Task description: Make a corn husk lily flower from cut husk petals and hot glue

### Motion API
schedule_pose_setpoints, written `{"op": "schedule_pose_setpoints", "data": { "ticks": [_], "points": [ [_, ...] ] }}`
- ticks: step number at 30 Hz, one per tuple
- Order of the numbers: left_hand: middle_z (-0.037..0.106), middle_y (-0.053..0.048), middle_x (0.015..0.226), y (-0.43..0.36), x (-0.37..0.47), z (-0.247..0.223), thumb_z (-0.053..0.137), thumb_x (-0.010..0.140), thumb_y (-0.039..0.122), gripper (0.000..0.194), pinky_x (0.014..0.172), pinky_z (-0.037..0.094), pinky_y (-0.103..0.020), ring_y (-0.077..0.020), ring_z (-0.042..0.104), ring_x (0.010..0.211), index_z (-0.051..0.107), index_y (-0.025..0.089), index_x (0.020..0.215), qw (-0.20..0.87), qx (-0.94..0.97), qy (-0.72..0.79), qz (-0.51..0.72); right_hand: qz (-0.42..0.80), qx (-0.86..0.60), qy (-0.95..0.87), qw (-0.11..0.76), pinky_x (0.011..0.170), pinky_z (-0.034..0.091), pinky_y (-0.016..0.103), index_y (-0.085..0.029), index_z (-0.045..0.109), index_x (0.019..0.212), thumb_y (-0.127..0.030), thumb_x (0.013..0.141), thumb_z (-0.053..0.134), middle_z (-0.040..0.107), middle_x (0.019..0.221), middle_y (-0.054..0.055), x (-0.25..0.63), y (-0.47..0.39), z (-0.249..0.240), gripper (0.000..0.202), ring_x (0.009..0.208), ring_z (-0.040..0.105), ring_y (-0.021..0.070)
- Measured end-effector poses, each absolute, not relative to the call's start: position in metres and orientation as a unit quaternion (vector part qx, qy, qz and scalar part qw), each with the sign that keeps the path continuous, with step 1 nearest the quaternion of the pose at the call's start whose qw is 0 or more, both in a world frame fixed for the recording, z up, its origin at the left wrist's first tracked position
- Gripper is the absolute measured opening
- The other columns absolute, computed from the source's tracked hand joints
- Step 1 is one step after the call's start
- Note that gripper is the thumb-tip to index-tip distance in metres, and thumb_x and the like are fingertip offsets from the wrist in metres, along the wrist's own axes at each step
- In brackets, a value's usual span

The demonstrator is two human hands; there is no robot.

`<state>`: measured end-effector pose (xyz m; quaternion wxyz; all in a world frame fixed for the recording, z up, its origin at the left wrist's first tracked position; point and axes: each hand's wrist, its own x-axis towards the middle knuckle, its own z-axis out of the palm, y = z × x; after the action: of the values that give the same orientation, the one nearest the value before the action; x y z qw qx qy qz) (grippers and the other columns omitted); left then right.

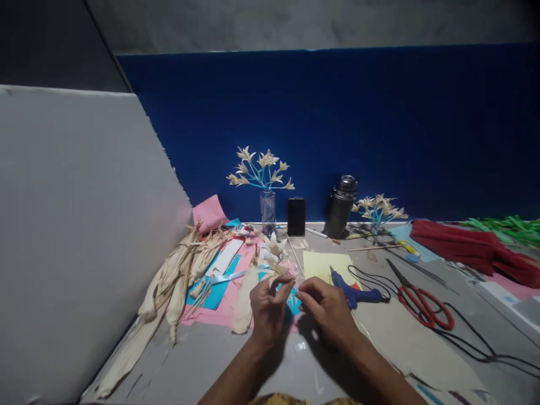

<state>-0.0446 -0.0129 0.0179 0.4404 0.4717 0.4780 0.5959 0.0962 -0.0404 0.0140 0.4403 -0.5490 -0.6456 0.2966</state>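
My left hand [270,309] is closed in a pinch above the middle of the table, thumb against fingertip. Close on its right, my right hand [327,309] pinches too, its fingertips nearly meeting the left ones. Whatever lies between the fingers is too small to make out. A pale husk flower [276,266] shows just beyond the left knuckles; whether the hand holds it, I cannot tell. Another cream flower [275,245] is behind it. Blue paper [294,304] shows between the hands. Beside the right hand lies a blue glue gun [354,292].
Dried corn husks [181,287] and pink paper [223,306] cover the left side. At the back stand a glass vase [268,214] of husk flowers, a phone [296,216] and a flask [341,208]. Red-handled scissors [426,306], a black cord [472,334] and red cloth [468,247] lie right.
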Motion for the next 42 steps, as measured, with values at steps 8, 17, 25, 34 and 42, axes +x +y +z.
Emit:
{"op": "schedule_pose_setpoints", "data": {
  "ticks": [8, 17, 25, 34, 42],
  "points": [
    [0.071, -0.006, 0.078, -0.017, -0.04, 0.011, 0.074, 0.075, 0.03, 0.014, 0.071, 0.054, -0.031, -0.0204, 0.068, 0.076, 0.068, 0.017, 0.073, 0.435, 0.525, 0.451, 0.576, 0.265, -0.541, -0.648, 0.467, 0.068, 0.047, 0.028, -0.02, 0.063, 0.08, -0.027, 0.09, 0.057, 0.07, 0.073, 0.002, 0.097, -0.042, 0.006, 0.014, 0.066, 0.065, 0.0177],
    [0.07, -0.004, 0.076, -0.017, -0.038, -0.003, 0.066, 0.084, 0.029, 0.012, 0.068, 0.05, -0.029, -0.0184, 0.065, 0.071, 0.07, 0.02, 0.077, 0.359, 0.599, 0.429, 0.573, 0.304, -0.567, -0.601, 0.475, 0.056, 0.043, 0.026, -0.021, 0.057, 0.078, -0.029, 0.084, 0.057, 0.065, 0.067, 0.0, 0.096, -0.041, 0.005, 0.01, 0.058, 0.061, 0.0163],
    [0.07, -0.003, 0.077, -0.017, -0.035, -0.002, 0.065, 0.084, 0.028, 0.013, 0.071, 0.049, -0.03, -0.0192, 0.063, 0.073, 0.07, 0.02, 0.075, 0.343, 0.603, 0.46, 0.554, 0.273, -0.569, -0.627, 0.457, 0.056, 0.041, 0.025, -0.02, 0.06, 0.078, -0.024, 0.084, 0.058, 0.064, 0.063, -0.001, 0.105, -0.039, 0.009, 0.007, 0.056, 0.059, 0.0148],
    [0.065, -0.001, 0.074, -0.016, -0.036, -0.004, 0.062, 0.085, 0.023, 0.011, 0.07, 0.049, -0.03, -0.0183, 0.062, 0.072, 0.065, 0.021, 0.075, 0.304, 0.642, 0.437, 0.553, 0.294, -0.527, -0.604, 0.521, 0.059, 0.045, 0.023, -0.019, 0.065, 0.078, -0.027, 0.086, 0.062, 0.064, 0.073, 0.0, 0.113, -0.032, 0.031, 0.012, 0.062, 0.059, 0.0139],
    [0.061, -0.002, 0.08, -0.016, -0.037, -0.014, 0.056, 0.085, 0.013, 0.011, 0.071, 0.048, -0.03, -0.0179, 0.06, 0.076, 0.061, 0.021, 0.081, 0.259, 0.676, 0.374, 0.58, 0.304, -0.499, -0.617, 0.528, 0.059, 0.045, 0.023, -0.018, 0.062, 0.074, -0.024, 0.085, 0.057, 0.062, 0.07, 0.001, 0.106, -0.036, 0.034, 0.014, 0.062, 0.058, 0.0143]
  ]
}}
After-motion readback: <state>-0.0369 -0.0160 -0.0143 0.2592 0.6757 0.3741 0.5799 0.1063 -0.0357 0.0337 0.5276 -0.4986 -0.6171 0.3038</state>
